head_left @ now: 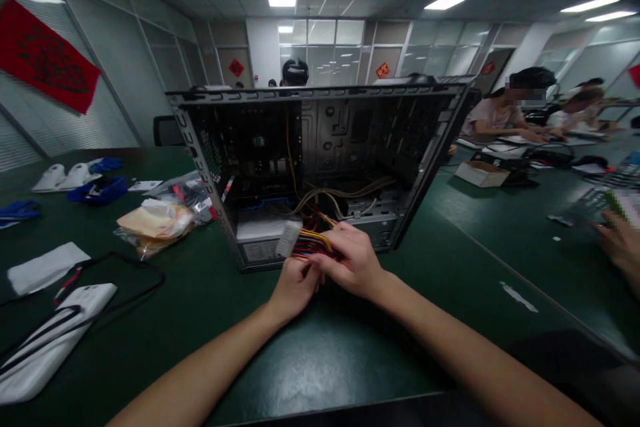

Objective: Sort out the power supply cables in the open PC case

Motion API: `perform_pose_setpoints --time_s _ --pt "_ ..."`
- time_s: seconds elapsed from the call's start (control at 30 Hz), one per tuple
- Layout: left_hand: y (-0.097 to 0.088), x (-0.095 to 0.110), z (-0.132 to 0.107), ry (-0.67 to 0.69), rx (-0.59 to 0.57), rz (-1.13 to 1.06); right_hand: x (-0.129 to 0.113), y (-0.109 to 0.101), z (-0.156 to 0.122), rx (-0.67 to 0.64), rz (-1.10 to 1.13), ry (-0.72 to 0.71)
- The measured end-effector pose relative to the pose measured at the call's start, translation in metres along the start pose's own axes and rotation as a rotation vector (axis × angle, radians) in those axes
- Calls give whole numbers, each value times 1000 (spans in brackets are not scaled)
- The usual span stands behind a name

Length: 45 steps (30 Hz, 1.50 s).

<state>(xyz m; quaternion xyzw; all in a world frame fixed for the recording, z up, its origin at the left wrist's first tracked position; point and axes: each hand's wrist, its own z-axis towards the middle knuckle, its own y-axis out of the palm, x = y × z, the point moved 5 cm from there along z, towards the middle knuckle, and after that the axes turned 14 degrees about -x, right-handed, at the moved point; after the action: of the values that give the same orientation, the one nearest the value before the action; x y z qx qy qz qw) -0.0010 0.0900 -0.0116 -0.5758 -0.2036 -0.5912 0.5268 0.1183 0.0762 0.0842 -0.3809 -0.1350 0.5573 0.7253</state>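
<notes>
An open black computer case (320,95) stands upright on the green table, its inside facing me. In front of its lower part, both my hands grip a bundle of power supply cables (316,240) in red, yellow and black. My right hand (353,257) wraps over the bundle from the right. Below it, my left hand (296,283) has its fingers closed on the underside of the same cables. A wide white multi-pin connector (289,239) sticks out to the left of my fingers. More loose wires (345,192) run back into the case.
Left on the table (200,333) lie a white device (60,340) with a black cord, a plastic bag (155,220), a blue tray (97,190) and blue gloves (20,210). An open cardboard box (483,173) stands right. Another person's hand (620,240) is at the right edge; other people sit behind.
</notes>
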Motion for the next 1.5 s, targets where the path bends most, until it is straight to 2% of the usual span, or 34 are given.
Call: perform_pose_setpoints --time_s 0.13,0.23,0.33,0.4,0.53,0.67,0.87,1.13,1.3,1.5 --pt "2 3 1 -6 -12 -10 -9 2 66 -161 -174 152" --pt "4 6 0 -17 -43 -33 0 11 108 -263 -331 299" --pt "6 6 -3 -27 -63 -54 15 26 135 -358 -425 446" --pt "6 6 -5 -20 -60 -40 22 35 145 -358 -458 516" --pt "5 7 -6 -6 -30 -13 31 44 152 -290 -478 580" --pt "3 10 -6 -4 0 -16 37 43 152 -280 -475 587" --pt "8 16 -3 30 -74 -42 37 37 150 -304 -485 620" --pt "6 14 -6 34 -62 -7 34 38 147 -258 -496 658" --pt "7 17 -5 70 -73 -67 32 43 150 -256 -506 636" --pt "7 11 -5 50 -48 -112 32 49 155 -247 -511 595"
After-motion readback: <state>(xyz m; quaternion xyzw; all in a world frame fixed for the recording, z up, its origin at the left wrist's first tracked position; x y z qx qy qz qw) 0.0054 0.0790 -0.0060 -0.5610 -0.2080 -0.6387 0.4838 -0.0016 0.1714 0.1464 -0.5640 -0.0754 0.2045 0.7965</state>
